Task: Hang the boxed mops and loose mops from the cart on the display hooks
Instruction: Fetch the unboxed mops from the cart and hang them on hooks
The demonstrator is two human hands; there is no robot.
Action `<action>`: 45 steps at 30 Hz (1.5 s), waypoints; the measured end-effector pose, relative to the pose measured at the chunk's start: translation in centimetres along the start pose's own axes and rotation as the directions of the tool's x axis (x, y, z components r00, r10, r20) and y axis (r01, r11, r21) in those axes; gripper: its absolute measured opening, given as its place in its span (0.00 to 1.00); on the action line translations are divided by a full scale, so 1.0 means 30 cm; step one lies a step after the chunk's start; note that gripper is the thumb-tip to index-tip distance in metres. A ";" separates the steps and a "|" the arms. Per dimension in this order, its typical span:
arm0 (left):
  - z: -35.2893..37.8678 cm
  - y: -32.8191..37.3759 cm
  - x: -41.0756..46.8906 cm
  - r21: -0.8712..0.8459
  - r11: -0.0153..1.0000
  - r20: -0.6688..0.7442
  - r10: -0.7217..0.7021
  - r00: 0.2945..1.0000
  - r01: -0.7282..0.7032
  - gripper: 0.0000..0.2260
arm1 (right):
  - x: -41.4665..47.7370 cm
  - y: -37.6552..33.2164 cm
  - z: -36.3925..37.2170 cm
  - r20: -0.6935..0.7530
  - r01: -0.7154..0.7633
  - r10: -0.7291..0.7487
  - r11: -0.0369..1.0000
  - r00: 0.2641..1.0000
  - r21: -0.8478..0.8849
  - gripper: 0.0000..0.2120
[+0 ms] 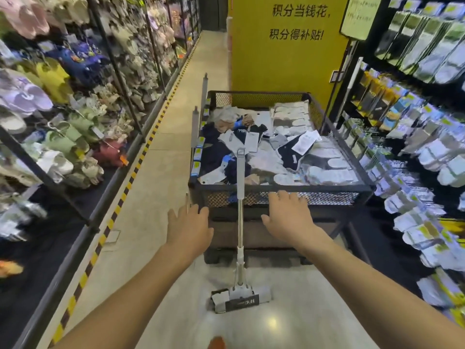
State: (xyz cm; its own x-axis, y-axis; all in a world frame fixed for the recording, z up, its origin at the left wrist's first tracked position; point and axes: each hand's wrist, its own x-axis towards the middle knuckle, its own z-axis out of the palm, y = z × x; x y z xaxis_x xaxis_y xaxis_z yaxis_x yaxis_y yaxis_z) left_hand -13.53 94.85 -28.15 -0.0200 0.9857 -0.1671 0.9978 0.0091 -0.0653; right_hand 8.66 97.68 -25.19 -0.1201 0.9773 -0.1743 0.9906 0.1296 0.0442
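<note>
Left hand (189, 229) and right hand (286, 216) are held open, fingers spread, nothing gripped, both near the front rim of the black mesh bin (281, 195). A loose mop (240, 222) is stood between them, leaned on the bin, head on the floor (161, 172). Two more mop handles (195, 127) are seen at the bin's left side.

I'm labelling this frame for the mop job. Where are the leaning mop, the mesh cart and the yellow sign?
leaning mop (240, 197): head view, on its pole mid-length.
mesh cart (284, 189): head view, on its near top rim.
yellow sign (286, 64): head view, on bare yellow below the lettering.
</note>
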 end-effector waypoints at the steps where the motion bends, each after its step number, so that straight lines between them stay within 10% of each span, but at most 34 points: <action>1: 0.027 0.008 0.026 -0.003 1.000 0.017 -0.003 1.000 0.004 0.22 | 0.035 0.007 0.015 0.008 0.005 -0.005 1.000 1.000 0.003 0.27; 10: 0.275 0.040 0.333 -0.154 0.988 0.169 0.002 0.986 0.025 0.22 | 0.367 0.034 0.156 0.092 0.038 -0.042 0.998 0.995 0.049 0.31; 15: 0.495 0.044 0.515 -0.357 0.927 0.318 0.000 0.948 0.120 0.24 | 0.579 0.062 0.187 0.070 0.086 -0.120 0.926 0.990 0.368 0.35; 28: 1.022 0.199 0.853 -0.768 0.375 0.589 0.092 0.803 0.520 0.36 | 0.954 0.046 0.369 0.002 0.143 -0.240 0.586 0.971 0.798 0.24; 35: 1.174 0.293 0.933 -0.812 0.272 0.560 0.117 0.820 0.516 0.13 | 1.000 0.064 0.502 -0.066 0.199 -0.279 0.485 0.958 0.851 0.13; 45: 1.162 0.313 0.833 -0.876 0.149 0.475 0.103 0.874 0.458 0.10 | 0.920 0.081 0.471 -0.098 0.191 -0.270 0.346 0.958 0.919 0.17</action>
State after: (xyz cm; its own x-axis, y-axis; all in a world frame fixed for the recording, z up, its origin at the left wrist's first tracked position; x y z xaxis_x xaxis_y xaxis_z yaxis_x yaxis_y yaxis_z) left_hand -6.86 113.70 -67.24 0.0552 0.7829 -0.6197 0.1944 0.6003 0.7758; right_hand 8.68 122.61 -43.79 -0.3888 0.9176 -0.0824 0.3799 0.0782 -0.9217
